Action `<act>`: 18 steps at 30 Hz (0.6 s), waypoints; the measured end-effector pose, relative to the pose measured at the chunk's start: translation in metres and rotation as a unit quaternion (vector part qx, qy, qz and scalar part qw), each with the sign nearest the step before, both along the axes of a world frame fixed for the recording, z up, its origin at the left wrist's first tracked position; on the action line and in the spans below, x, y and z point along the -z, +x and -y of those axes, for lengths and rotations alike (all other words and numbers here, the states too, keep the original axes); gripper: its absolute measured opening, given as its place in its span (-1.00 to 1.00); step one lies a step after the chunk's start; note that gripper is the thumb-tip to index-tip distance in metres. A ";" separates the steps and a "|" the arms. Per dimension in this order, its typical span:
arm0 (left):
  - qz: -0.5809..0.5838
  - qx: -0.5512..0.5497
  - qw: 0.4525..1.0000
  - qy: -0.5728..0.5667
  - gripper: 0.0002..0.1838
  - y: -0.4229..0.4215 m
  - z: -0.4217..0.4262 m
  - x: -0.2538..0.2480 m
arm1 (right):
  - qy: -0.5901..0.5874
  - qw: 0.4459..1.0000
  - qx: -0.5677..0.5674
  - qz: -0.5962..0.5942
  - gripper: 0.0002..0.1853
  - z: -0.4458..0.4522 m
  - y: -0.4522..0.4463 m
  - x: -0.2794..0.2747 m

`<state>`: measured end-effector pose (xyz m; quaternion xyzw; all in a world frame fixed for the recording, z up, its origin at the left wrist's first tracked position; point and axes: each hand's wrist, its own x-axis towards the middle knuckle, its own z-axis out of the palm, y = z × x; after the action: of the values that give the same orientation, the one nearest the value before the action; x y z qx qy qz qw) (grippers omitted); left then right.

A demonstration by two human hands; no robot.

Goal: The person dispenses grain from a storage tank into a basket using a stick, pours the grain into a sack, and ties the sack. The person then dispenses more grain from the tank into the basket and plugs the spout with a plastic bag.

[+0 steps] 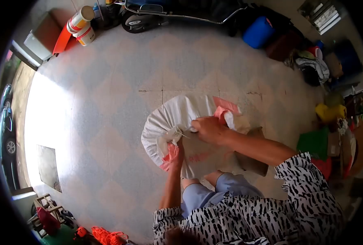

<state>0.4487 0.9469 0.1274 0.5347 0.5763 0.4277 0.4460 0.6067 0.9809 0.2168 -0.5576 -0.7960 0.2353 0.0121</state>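
Observation:
A full white woven sack (189, 105) with red markings sits on the floor in front of my knees. Its top is gathered into folds. My left hand (176, 158) is closed around a bunched, red-and-white end of the sack at its left side. Fingers curled, my right hand (209, 130) grips the cloth near the middle, beside another bunched red-and-white corner (226, 114). A thin pale string (182, 133) sticks out between my hands. What lies inside the sack is hidden.
A brown box-like object (253, 159) stands right of the sack, under my right forearm. Stacked buckets (82, 24), a scooter (140, 20) and a blue container (258, 32) line the far side. Orange rope (108, 235) lies at lower left. Assorted items, including a green box (313, 143), crowd the right.

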 end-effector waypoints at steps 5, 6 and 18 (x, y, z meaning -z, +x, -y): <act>-0.046 -0.041 0.998 -0.010 -0.73 -0.030 -0.035 0.070 | 0.025 0.997 0.020 -0.070 -0.91 -0.047 -0.035 -0.006; 0.019 -0.072 0.997 -0.027 -0.72 -0.039 -0.044 0.072 | 0.017 0.997 0.016 -0.078 -0.91 -0.044 -0.040 0.001; -0.032 0.093 0.995 0.026 -0.54 -0.006 0.002 -0.015 | 0.015 0.996 -0.004 -0.092 -0.90 -0.003 -0.040 -0.023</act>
<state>0.4432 0.9446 0.1424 0.6110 0.5265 0.3822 0.4510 0.5664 0.9835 0.2402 -0.5303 -0.7971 0.2736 0.0924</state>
